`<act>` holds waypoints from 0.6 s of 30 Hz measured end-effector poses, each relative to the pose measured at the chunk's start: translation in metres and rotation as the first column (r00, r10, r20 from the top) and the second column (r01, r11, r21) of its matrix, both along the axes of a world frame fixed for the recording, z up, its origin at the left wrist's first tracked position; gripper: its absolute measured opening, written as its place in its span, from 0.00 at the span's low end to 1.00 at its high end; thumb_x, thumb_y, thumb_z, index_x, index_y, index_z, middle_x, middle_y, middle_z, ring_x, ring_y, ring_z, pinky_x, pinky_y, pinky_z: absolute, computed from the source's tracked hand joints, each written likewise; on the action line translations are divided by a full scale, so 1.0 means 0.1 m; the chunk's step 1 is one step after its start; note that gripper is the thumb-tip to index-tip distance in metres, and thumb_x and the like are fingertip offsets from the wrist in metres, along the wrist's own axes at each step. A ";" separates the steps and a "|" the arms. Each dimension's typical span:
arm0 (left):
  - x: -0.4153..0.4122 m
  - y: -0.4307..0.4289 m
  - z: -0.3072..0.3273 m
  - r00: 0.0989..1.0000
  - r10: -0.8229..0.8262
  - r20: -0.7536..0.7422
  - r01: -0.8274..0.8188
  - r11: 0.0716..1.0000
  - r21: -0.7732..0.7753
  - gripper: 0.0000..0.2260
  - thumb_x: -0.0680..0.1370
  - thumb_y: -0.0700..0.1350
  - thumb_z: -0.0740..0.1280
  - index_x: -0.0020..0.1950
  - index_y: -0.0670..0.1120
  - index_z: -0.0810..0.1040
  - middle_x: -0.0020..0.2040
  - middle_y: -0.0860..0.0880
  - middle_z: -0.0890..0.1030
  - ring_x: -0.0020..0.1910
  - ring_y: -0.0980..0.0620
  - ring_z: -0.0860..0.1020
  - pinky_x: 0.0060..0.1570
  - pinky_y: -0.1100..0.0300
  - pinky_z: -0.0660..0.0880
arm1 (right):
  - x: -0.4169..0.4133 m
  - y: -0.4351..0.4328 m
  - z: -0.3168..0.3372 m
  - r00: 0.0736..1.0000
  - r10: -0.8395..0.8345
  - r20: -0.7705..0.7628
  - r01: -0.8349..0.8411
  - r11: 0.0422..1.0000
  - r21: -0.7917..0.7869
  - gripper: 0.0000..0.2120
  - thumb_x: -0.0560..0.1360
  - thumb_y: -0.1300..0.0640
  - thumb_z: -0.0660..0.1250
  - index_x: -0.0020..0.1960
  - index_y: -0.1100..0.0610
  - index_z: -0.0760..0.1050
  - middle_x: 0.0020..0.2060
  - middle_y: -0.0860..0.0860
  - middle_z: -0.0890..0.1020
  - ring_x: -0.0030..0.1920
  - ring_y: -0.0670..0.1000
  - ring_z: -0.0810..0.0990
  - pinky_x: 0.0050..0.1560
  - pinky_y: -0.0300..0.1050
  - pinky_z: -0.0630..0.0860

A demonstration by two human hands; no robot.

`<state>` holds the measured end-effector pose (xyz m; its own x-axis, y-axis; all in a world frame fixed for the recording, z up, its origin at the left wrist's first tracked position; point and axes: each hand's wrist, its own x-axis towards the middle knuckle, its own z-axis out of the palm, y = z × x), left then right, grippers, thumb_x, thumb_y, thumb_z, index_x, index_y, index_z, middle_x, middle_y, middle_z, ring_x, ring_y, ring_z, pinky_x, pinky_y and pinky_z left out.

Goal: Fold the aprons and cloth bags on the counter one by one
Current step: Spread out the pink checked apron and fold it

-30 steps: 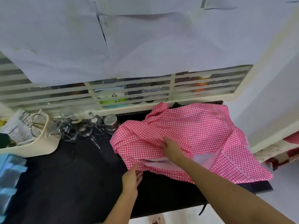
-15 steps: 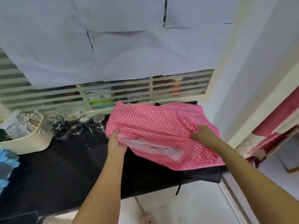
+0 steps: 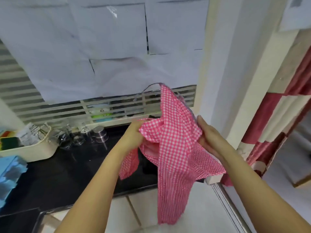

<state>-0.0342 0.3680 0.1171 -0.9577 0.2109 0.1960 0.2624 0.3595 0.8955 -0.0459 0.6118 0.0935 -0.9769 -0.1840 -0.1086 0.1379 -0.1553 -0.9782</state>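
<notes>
A pink-and-white checked apron (image 3: 171, 148) hangs bunched in the air above the right end of the black counter (image 3: 67, 169). My left hand (image 3: 133, 135) grips its left edge, fingers curled into the cloth. My right hand (image 3: 208, 138) holds its right side, with the fingers largely straight along the fabric. One long end of the apron droops past the counter's front edge toward the floor. A thin strap (image 3: 148, 89) loops up from the top corner. A dark cloth (image 3: 149, 167) lies on the counter under the apron, mostly hidden.
A cream tub (image 3: 33, 150) with sponges and packets stands at the left. Beside it are glass cups (image 3: 67, 137) and a steel cup (image 3: 101, 136) near the grilled window. Blue cloth (image 3: 10, 175) lies at the far left. A wall and a red-and-white curtain (image 3: 276, 125) close the right.
The apron was lying spread on the counter; both hands have taken its sides and lifted it off, so it now hangs bunched. The view has swung to the right.
</notes>
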 end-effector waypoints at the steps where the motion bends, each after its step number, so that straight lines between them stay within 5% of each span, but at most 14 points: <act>1: 0.02 0.04 0.02 0.996 -0.073 -0.051 0.063 0.983 -0.170 0.12 0.77 0.33 0.62 0.52 0.45 0.82 0.50 0.54 0.82 0.46 0.66 0.79 0.47 0.68 0.74 | 0.01 -0.06 0.10 0.998 0.057 -0.012 -0.057 0.997 0.054 0.25 0.67 0.36 0.64 0.57 0.50 0.76 0.54 0.50 0.83 0.55 0.47 0.82 0.52 0.38 0.77; 4: 0.05 0.17 0.03 0.975 -0.217 -0.039 0.129 0.707 -0.695 0.13 0.74 0.34 0.60 0.52 0.44 0.80 0.53 0.48 0.82 0.53 0.51 0.77 0.46 0.60 0.68 | 0.04 -0.20 0.25 0.980 0.197 0.003 -0.179 0.886 0.428 0.27 0.67 0.42 0.73 0.61 0.53 0.75 0.59 0.49 0.80 0.56 0.49 0.80 0.58 0.45 0.75; 5: 0.06 0.21 0.04 0.974 -0.222 -0.042 0.116 0.651 -0.750 0.13 0.73 0.34 0.60 0.50 0.46 0.79 0.52 0.48 0.81 0.53 0.49 0.77 0.43 0.60 0.64 | 0.04 -0.23 0.23 0.979 0.201 0.022 -0.177 0.800 0.574 0.29 0.67 0.46 0.76 0.63 0.56 0.74 0.60 0.50 0.79 0.58 0.51 0.79 0.58 0.46 0.74; 7: 0.11 0.25 0.12 0.969 -0.229 -0.096 0.094 0.695 -0.713 0.12 0.74 0.34 0.60 0.49 0.50 0.77 0.51 0.50 0.81 0.51 0.51 0.76 0.42 0.61 0.62 | 0.03 -0.26 0.11 0.982 0.180 0.051 -0.163 0.689 0.707 0.20 0.67 0.58 0.74 0.57 0.63 0.77 0.55 0.55 0.82 0.52 0.55 0.81 0.51 0.47 0.76; 9: 0.15 0.19 0.17 0.980 -0.164 -0.111 0.060 0.783 -0.620 0.11 0.74 0.37 0.62 0.50 0.51 0.77 0.49 0.52 0.80 0.50 0.52 0.76 0.43 0.60 0.66 | 0.05 -0.25 -0.02 0.993 0.101 0.062 -0.118 0.778 0.617 0.11 0.69 0.66 0.67 0.51 0.67 0.78 0.47 0.59 0.83 0.41 0.53 0.82 0.42 0.44 0.77; 11: 0.09 0.02 0.12 0.994 -0.032 -0.104 -0.040 0.779 -0.626 0.10 0.75 0.39 0.63 0.54 0.50 0.77 0.50 0.52 0.80 0.50 0.52 0.76 0.44 0.59 0.69 | 0.06 -0.14 -0.08 0.993 -0.063 0.104 0.031 0.956 0.291 0.12 0.70 0.74 0.59 0.49 0.69 0.77 0.43 0.61 0.80 0.33 0.50 0.80 0.35 0.40 0.76; 13: 0.04 -0.14 -0.03 0.995 0.090 -0.036 -0.091 0.739 -0.668 0.07 0.76 0.42 0.63 0.53 0.50 0.76 0.49 0.52 0.79 0.48 0.52 0.76 0.40 0.60 0.69 | 0.00 0.02 -0.15 0.971 -0.159 0.177 0.158 0.987 0.018 0.14 0.69 0.76 0.54 0.46 0.67 0.75 0.40 0.61 0.78 0.35 0.55 0.79 0.38 0.44 0.76; 18: -0.07 -0.25 -0.35 0.951 0.231 0.203 0.014 0.625 -0.780 0.04 0.74 0.43 0.66 0.45 0.45 0.72 0.43 0.48 0.77 0.43 0.49 0.78 0.38 0.57 0.74 | -0.02 0.11 -0.18 0.980 -0.149 0.129 0.139 0.987 0.085 0.12 0.67 0.64 0.67 0.51 0.59 0.71 0.43 0.61 0.76 0.42 0.61 0.75 0.45 0.54 0.70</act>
